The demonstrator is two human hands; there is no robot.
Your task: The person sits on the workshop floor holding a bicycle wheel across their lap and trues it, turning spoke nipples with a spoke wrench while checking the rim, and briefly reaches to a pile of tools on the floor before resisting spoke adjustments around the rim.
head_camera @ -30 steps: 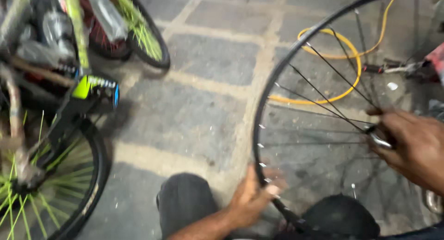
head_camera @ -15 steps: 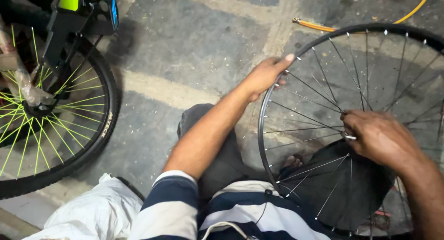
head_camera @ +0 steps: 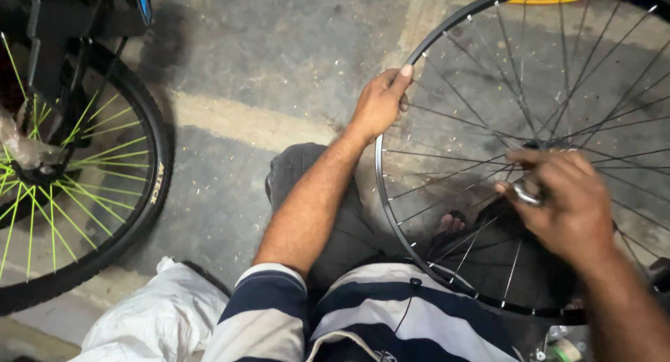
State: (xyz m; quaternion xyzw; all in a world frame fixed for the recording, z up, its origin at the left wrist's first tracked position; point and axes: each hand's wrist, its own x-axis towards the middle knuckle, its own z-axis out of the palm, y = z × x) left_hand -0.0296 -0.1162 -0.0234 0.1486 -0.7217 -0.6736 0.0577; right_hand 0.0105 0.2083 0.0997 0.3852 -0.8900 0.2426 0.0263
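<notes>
Head view: left hand (head_camera: 380, 104) closes over the upper left rim of a bare bicycle wheel (head_camera: 388, 194), thumb along the rim's edge. Right hand (head_camera: 565, 201) sits among the spokes near the wheel's middle, fingers pinched on a small silvery tool (head_camera: 525, 193), perhaps a spoke wrench; its shape is mostly covered. The wheel stands upright before the person's knees, its right side cut off by the frame. At left, a bicycle tyre with green spokes (head_camera: 105, 166) stands on the stone floor (head_camera: 279, 48), partly out of view.
</notes>
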